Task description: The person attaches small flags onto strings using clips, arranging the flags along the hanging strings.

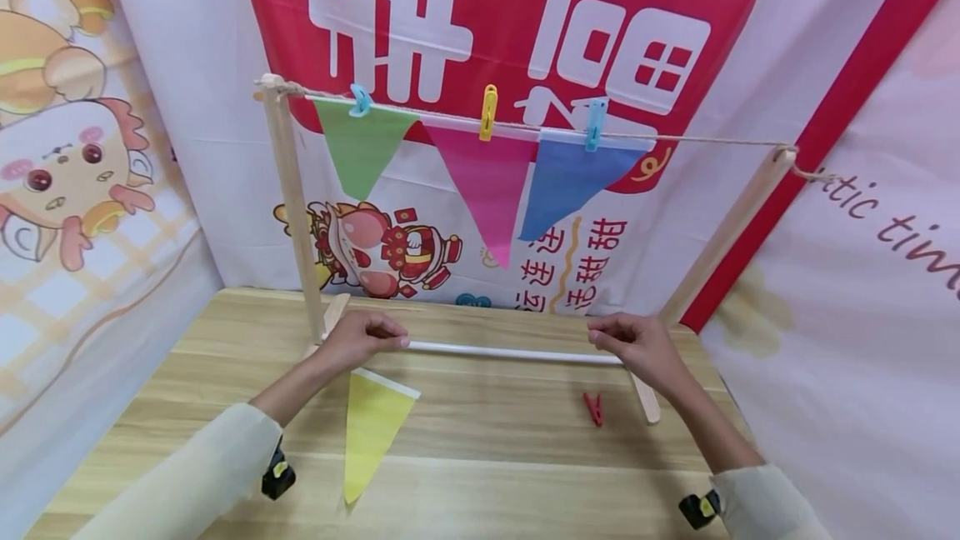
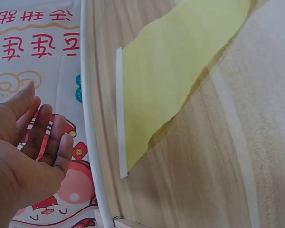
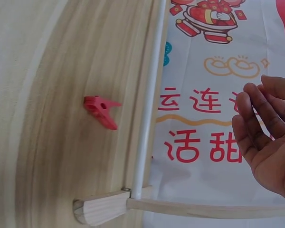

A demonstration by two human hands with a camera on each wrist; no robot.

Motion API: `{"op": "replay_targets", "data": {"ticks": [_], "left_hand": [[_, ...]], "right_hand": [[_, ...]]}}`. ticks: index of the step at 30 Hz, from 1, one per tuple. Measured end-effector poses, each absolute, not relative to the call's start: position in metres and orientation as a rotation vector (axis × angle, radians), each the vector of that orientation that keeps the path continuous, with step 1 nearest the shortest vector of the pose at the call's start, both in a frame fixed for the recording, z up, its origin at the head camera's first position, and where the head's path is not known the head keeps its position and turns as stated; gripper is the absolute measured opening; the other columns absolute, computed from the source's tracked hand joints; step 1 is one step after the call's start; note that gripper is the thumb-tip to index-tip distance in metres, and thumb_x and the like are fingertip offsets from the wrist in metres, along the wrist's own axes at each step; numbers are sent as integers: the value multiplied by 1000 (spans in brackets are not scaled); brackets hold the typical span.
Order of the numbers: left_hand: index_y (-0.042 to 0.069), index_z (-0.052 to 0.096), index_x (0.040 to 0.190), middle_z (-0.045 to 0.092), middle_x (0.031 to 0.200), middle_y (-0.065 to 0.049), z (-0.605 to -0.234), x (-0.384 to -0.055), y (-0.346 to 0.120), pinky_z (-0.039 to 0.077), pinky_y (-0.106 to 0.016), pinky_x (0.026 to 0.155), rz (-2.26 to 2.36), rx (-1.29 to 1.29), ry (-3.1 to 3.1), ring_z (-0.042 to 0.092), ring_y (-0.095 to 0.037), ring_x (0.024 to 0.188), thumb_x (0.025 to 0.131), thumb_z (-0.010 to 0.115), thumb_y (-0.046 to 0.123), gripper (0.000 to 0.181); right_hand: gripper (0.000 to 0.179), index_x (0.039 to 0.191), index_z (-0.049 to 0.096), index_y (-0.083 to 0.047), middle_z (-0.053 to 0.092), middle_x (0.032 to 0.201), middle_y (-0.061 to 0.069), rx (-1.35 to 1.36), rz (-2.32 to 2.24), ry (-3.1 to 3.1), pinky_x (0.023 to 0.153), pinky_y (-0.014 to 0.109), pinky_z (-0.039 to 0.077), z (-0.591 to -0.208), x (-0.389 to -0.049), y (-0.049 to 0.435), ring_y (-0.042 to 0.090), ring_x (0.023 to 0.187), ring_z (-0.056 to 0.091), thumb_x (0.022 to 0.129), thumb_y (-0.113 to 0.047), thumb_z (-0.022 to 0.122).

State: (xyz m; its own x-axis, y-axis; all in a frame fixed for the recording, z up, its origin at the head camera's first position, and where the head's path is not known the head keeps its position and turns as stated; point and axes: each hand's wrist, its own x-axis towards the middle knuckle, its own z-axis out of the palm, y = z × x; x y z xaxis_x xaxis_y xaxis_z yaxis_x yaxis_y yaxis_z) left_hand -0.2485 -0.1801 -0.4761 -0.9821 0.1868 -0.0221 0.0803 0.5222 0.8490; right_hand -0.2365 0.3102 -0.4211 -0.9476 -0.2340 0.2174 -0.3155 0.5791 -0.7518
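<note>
My left hand hovers by the left end of a white rod, its fingers loosely bent with nothing between them in the left wrist view. Near the rod's right end is my right hand, likewise relaxed and holding nothing. A yellow pennant with a white top strip lies on the table below my left hand. On the near side of my right hand lies a red clothespin. Above both hands, green, pink and blue pennants hang from a string.
Two wooden posts hold the string, with the white rod joining their bases. Light blue and yellow clothespins, plus another light blue clothespin, grip the hung pennants. A printed cloth stands behind the wooden table.
</note>
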Motion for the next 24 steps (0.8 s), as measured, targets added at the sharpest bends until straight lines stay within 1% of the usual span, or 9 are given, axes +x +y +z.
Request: {"op": "replay_targets", "data": {"ticks": [3, 8, 13, 18, 20, 24], "left_hand": [[7, 86, 118, 84, 111, -8, -478, -248, -181, 60, -26, 83, 1467, 228, 2632, 72, -16, 98, 103, 86, 24, 22], [7, 85, 118, 83, 112, -9, -482, -245, -182, 60, -25, 81, 1443, 221, 2619, 72, -17, 98, 104, 85, 22, 21], [5, 85, 118, 83, 113, -10, -485, -244, -184, 63, -30, 85, 1444, 218, 2597, 72, -16, 98, 104, 85, 19, 19], [5, 85, 116, 83, 110, -9, -489, -244, -185, 63, -29, 84, 1442, 205, 2590, 72, -16, 97, 103, 85, 15, 17], [5, 85, 116, 83, 109, -9, -492, -244, -184, 61, -27, 82, 1432, 202, 2588, 72, -15, 96, 103, 85, 15, 17], [2, 85, 117, 84, 108, -9, -496, -243, -185, 59, -28, 80, 1399, 209, 2581, 71, -16, 94, 103, 85, 14, 19]], "right_hand": [[17, 115, 86, -7, 86, 102, 9, 463, 1323, -2710, 71, 25, 63, -425, -236, 312, 15, 85, 77, 104, -20, 84], [12, 112, 87, -9, 85, 99, 12, 500, 1305, -2712, 68, 25, 61, -433, -236, 315, 11, 78, 71, 103, -17, 84], [15, 114, 87, -7, 84, 97, 9, 453, 1304, -2743, 69, 23, 59, -441, -233, 318, 8, 77, 69, 103, -18, 84], [18, 115, 87, -6, 85, 99, 9, 435, 1309, -2752, 70, 23, 58, -444, -230, 318, 4, 78, 68, 104, -21, 84], [18, 114, 87, -6, 85, 99, 10, 433, 1321, -2750, 70, 22, 57, -445, -229, 318, 6, 79, 70, 103, -20, 85], [18, 114, 86, -6, 85, 98, 11, 437, 1335, -2754, 68, 22, 57, -450, -228, 319, 12, 80, 72, 102, -19, 86]]}}
